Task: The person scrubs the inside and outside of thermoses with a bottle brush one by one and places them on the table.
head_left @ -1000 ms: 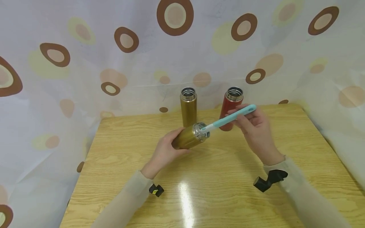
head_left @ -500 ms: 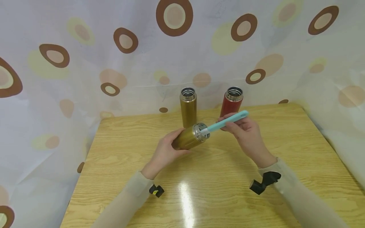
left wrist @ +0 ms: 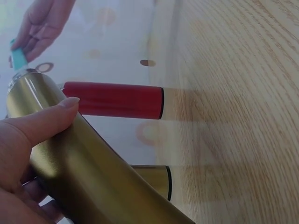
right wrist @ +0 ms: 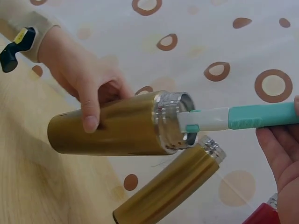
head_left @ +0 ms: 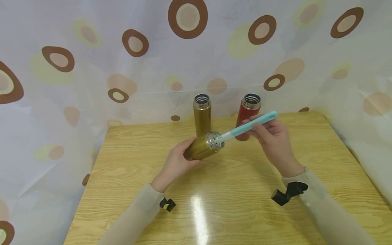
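In the head view, my left hand (head_left: 177, 160) grips a gold thermos flask (head_left: 199, 148), uncapped and tilted, its steel mouth toward the right. My right hand (head_left: 278, 146) pinches the turquoise handle of what looks like a bottle brush (head_left: 249, 127). The white neck of the brush (right wrist: 212, 120) enters the flask's mouth in the right wrist view, and its head is hidden inside. From the left wrist view, my thumb lies along the flask's gold side (left wrist: 79, 161), with fingers wrapped underneath.
Behind the held flask stands a second gold flask (head_left: 202, 117), upright and uncapped. An uncapped red flask (head_left: 245, 115) stands to its right, partly behind my right hand. The wooden table (head_left: 137, 146) meets a patterned curtain (head_left: 153, 75) at the back and sides.
Half a second ago my right hand had pushed the brush deeper into the flask; now it has drawn it back out up and right, close to where it was a second ago. My left hand stays put.
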The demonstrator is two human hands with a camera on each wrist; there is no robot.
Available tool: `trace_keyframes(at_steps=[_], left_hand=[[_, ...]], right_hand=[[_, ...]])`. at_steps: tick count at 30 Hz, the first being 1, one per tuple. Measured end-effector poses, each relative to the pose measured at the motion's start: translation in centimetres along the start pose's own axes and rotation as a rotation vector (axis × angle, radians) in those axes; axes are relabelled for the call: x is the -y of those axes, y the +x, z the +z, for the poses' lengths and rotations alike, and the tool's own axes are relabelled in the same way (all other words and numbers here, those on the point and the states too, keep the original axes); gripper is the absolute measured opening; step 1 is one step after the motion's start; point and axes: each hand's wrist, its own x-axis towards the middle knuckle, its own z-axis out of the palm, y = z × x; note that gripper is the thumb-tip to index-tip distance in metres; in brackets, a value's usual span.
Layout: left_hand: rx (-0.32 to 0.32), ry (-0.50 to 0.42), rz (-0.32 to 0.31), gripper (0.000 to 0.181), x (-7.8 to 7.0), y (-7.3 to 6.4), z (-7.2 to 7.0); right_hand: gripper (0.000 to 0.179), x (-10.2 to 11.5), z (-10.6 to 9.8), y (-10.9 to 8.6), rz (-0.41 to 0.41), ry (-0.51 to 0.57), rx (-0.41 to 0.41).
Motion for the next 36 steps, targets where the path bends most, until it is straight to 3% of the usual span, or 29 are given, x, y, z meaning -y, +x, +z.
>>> trace_keyframes(at_steps=[6, 12, 17, 22, 36], left_hand=[[0.007, 0.014, 0.009, 0.077, -0.2, 0.2, 0.3], [0.009, 0.006, 0.021, 0.077, -0.7, 0.4, 0.4], [0.006, -0.018, 0.023, 0.077, -0.5, 0.4, 0.3], [0.003, -0.016, 0.007, 0.079, 0.2, 0.2, 0.0], [0.011, 0.025, 0.043, 0.080, 0.3, 0.4, -0.5]], right_hand=[[0.021, -1.1, 1.0, -0.5, 0.051, -0.209, 0.075], [0.020, -1.6, 1.7, -0.6, 0.063, -0.259, 0.115], [0.020, -1.2, 1.1, -0.4, 0.039, -0.160, 0.075], [0.020, -0.1, 0.3, -0.1, -0.007, -0.002, -0.019], [0.017, 1.9, 0.5, -0.1, -0.091, 0.062, -0.151]])
